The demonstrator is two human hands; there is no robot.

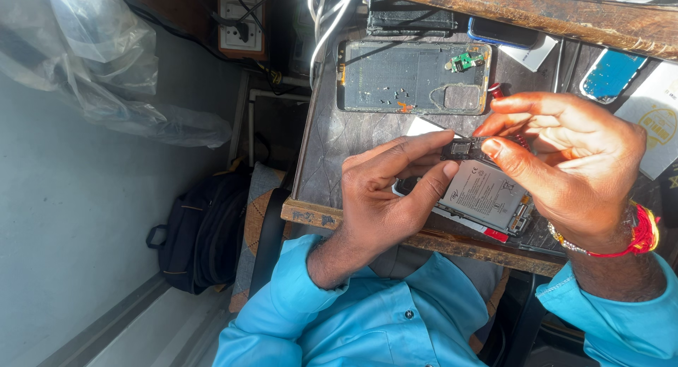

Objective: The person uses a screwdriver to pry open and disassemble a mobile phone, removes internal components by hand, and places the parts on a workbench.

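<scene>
My left hand and my right hand meet over an opened phone body whose white battery shows. Between the fingertips of both hands sits a small dark part, pinched at its two ends. The phone lies at the near edge of a worn wooden bench. Behind the hands rests the phone's removed back cover, inside up, with several tiny screws and a small green board on it. A red-handled tool pokes out from under my right hand.
Another phone with a blue back and a white card lie at the far right. A wooden shelf edge runs above. Cables and a wall socket hang at the back. A black backpack stands on the floor left.
</scene>
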